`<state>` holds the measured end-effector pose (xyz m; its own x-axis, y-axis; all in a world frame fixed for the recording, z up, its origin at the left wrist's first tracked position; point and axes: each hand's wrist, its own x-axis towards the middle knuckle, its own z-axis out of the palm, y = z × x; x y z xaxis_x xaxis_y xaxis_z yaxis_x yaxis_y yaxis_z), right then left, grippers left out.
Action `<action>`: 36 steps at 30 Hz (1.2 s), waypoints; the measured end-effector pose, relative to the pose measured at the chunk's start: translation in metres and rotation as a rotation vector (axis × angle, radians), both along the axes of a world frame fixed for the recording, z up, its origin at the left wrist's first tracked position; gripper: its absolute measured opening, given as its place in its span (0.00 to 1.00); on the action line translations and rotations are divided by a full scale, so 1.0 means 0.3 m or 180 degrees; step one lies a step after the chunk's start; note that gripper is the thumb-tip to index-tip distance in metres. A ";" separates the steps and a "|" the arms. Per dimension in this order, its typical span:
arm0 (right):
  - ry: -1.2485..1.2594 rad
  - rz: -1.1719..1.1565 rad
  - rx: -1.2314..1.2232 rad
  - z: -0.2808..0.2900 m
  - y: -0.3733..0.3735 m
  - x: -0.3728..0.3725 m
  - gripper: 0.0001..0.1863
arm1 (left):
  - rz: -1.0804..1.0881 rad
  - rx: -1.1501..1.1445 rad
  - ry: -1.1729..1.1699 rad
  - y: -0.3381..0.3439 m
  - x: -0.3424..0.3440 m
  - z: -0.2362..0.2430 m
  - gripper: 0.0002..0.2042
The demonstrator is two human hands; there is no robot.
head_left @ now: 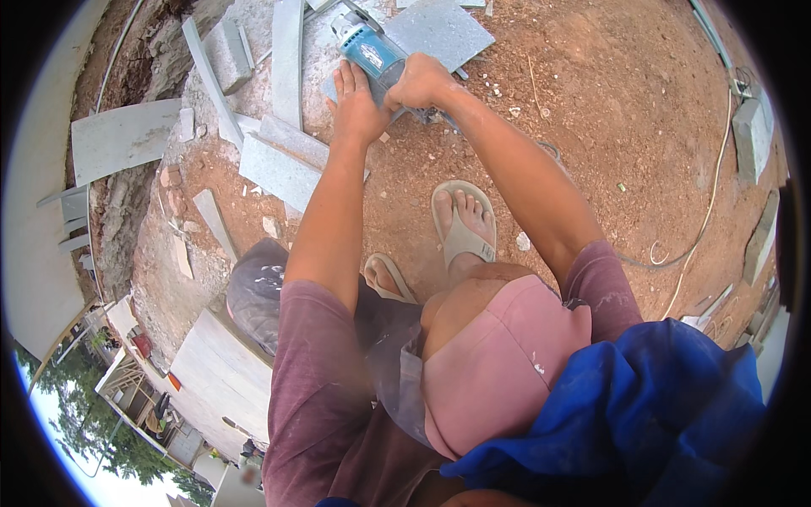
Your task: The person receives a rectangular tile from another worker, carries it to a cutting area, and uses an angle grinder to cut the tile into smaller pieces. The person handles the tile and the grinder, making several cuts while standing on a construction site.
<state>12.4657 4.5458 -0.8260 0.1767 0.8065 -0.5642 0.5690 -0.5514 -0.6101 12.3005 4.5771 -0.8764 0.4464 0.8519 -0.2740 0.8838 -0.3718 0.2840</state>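
Observation:
My right hand [418, 80] is closed around the rear body of a teal and grey angle grinder [367, 46], whose head points up and left. My left hand [355, 110] lies with its fingers stretched and slightly apart on a grey tile [435, 38], beside the grinder's body; its thumb is hidden. That tile rests among other stone pieces, and part of it is covered by the tool and both hands. Just below my hands, more pale grey tile offcuts [274, 173] lie on the ground.
My sandalled feet [465, 220] stand on reddish dirt [574, 101]. Long stone strips [287, 59] and slabs [118, 139] lie at left. A cable [693, 253] and stone blocks [752, 135] are at right. Pale boards [211, 380] and a broken earth edge [127, 220] run along the left.

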 end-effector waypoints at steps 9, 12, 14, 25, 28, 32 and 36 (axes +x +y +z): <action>0.0031 0.0023 -0.0009 -0.004 0.003 -0.001 0.25 | 0.0005 0.0008 -0.0020 0.001 -0.003 -0.012 0.56; 0.0007 0.0010 -0.0038 -0.014 0.001 0.006 0.25 | 0.0002 -0.0021 -0.0034 -0.004 0.008 -0.003 0.56; 0.0071 0.0010 -0.0036 -0.002 0.001 0.000 0.25 | 0.0018 -0.0015 -0.0001 -0.001 -0.002 -0.001 0.56; -0.0015 0.0039 -0.0007 -0.004 -0.010 0.002 0.25 | 0.0040 -0.0052 -0.0007 -0.007 0.004 0.012 0.56; -0.0013 0.0023 -0.0025 -0.013 -0.013 0.006 0.25 | 0.0026 -0.0066 0.0007 -0.008 0.012 0.019 0.56; -0.0013 0.0008 -0.0027 -0.011 -0.011 0.000 0.25 | 0.0062 -0.0072 -0.0007 -0.007 0.007 0.017 0.56; -0.0045 0.0009 0.0021 -0.009 -0.007 0.003 0.25 | 0.0058 -0.0080 -0.0043 -0.004 0.011 0.014 0.55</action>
